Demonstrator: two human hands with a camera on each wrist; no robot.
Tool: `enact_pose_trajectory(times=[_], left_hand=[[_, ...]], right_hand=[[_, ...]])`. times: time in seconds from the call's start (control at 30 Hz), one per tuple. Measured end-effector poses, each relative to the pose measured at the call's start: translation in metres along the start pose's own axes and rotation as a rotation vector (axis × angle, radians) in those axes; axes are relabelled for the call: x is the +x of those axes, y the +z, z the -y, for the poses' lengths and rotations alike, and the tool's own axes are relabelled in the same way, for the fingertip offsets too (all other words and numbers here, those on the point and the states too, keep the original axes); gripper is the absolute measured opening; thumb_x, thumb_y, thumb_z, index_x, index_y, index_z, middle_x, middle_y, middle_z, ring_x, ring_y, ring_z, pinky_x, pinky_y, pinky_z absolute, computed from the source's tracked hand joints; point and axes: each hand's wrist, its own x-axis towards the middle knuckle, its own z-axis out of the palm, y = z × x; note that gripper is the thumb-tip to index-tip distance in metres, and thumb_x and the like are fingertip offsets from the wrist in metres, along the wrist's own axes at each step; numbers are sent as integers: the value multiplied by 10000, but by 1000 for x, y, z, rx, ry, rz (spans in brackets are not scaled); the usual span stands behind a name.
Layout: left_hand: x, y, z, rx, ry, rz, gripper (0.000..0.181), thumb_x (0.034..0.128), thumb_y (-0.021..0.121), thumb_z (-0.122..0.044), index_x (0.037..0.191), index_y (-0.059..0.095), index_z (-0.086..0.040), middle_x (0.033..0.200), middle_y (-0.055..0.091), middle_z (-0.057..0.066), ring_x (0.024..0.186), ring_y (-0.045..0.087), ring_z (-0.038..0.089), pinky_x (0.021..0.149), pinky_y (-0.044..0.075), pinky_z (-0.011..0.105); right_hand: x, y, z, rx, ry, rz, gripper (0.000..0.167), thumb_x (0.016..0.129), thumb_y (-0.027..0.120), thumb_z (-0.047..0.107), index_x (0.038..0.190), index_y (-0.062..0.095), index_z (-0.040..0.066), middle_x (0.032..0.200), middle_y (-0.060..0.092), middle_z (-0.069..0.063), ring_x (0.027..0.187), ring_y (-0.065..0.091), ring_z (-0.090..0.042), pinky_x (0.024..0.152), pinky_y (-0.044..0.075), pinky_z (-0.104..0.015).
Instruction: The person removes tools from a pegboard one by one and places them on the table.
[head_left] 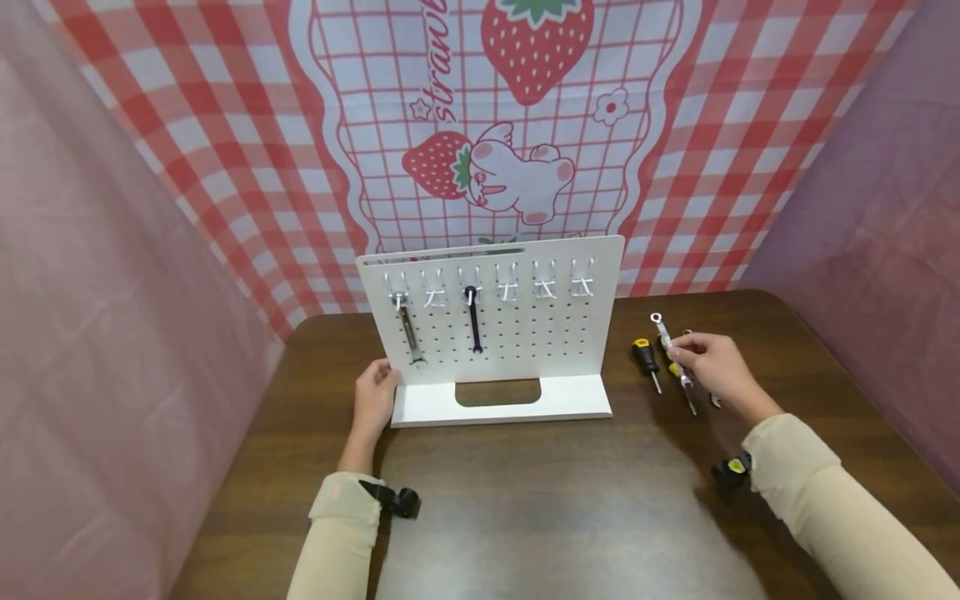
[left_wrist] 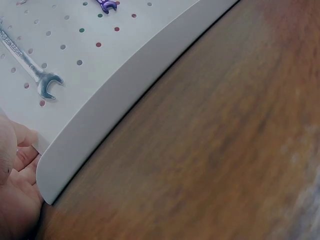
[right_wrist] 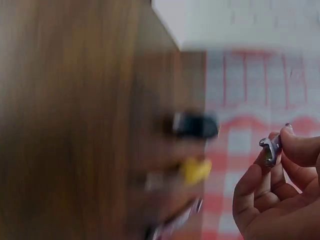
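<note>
"Head view first: where's the wrench (head_left: 665,337)?"

"Right of the board (head_left: 525,333), over the table (head_left: 540,500). The right hand (head_left: 712,364) pinches it partway along the shank, ring end pointing away from the person. Two screwdrivers (head_left: 643,356) lie near it, and a spare wrench (head_left: 715,402) is partly covered by the hand."

"And the left hand (head_left: 375,396)?"

"Low on the board's left edge. A steel wrench (head_left: 408,331) and a black wrench (head_left: 475,325) hang from the hooks (head_left: 545,285)."

"Left wrist view: is that a grip?"

"Looks so to me: the fingers bend round the edge and hold the board near its bottom corner. The steel wrench's forked end hangs close by."

"Right wrist view, then?"

"Thumb and fingertips squeeze the wrench, forked end towards the camera. The tools beyond are too blurred to sort out properly."

"How would it handle?"

"Light, I'd guess, being so slim; stiff and hardly fragile. Smooth metal could roll or slide in a loose pinch, so I'd take it firmly mid-shank and leave both ends free."
</note>
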Motion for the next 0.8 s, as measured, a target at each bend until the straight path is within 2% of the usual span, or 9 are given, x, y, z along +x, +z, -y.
enact_pose_trajectory(times=[0.23,0.37,0.57,0.8], left_hand=[[0,0,1,8,4,-1,244,1007,558,-96,1189,637,47,1112,648,237,1006,581,316,865,467,408],[-1,-1,3,3,4,-7,249,1003,559,-97,1189,638,48,1122,653,241,1019,587,323,878,466,419],[-2,-1,7,7,-6,-15,248,1000,564,-91,1189,633,53,1122,646,241,1024,584,320,880,473,421],[1,0,2,4,5,-5,256,1001,562,-89,1200,625,59,1135,641,252,1045,582,335,904,470,445]], right_hand=[[17,-31,-54,-188,86,-23,283,987,617,126,1059,677,-141,931,675,-236,783,544,-262,605,427,-309],[20,-36,-72,-224,160,-29,312,975,620,165,1042,688,-132,906,672,-223,792,551,-317,600,425,-330],[21,-35,-88,-291,196,-35,294,941,620,168,1005,717,-102,975,683,-279,835,588,-404,629,442,-368],[21,-35,-88,-327,213,-39,247,897,639,157,934,745,-63,864,693,-224,837,587,-445,644,450,-418]])
